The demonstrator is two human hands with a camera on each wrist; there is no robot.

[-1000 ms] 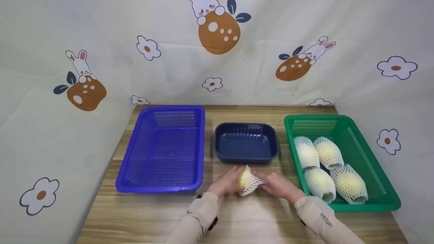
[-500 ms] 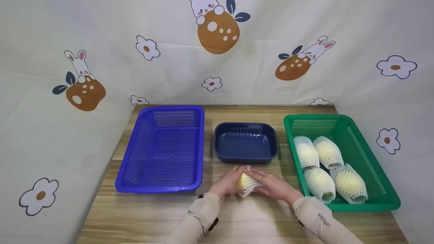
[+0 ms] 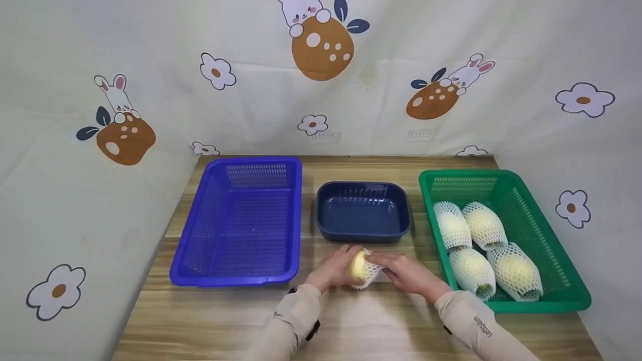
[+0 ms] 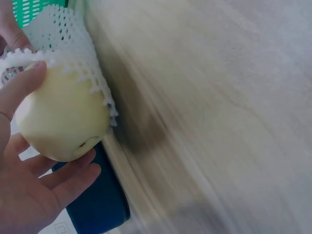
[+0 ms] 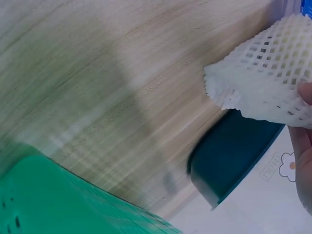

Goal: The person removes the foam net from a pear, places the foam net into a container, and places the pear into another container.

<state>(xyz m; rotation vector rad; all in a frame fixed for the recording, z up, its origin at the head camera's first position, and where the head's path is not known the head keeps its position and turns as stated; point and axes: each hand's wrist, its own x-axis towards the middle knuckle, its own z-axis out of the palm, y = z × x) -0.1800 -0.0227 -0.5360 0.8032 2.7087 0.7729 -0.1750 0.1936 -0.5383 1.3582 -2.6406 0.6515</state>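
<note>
Near the middle of the table, a pale yellow round fruit (image 3: 358, 267) lies partly inside a white foam net sleeve (image 3: 370, 276). My left hand (image 3: 333, 269) grips the bare end of the fruit, thumb on top and fingers beneath, as the left wrist view shows with the fruit (image 4: 63, 117). At the other end my right hand (image 3: 405, 272) holds the foam net. In the right wrist view the net (image 5: 278, 78) hangs loose past the fruit, its far end baggy; only part of the right hand (image 5: 303, 151) shows there.
A dark blue dish (image 3: 363, 220) stands just behind the hands. On the left is a blue basket (image 3: 297, 225). A green basket (image 3: 551, 235) on the right holds several net-wrapped fruits (image 3: 474, 271). Patterned cloth (image 3: 271, 100) hangs behind the table.
The right hand first moved left over the net, then back right. More of the fruit's yellow side now shows beside the left hand, which stays nearly in place.
</note>
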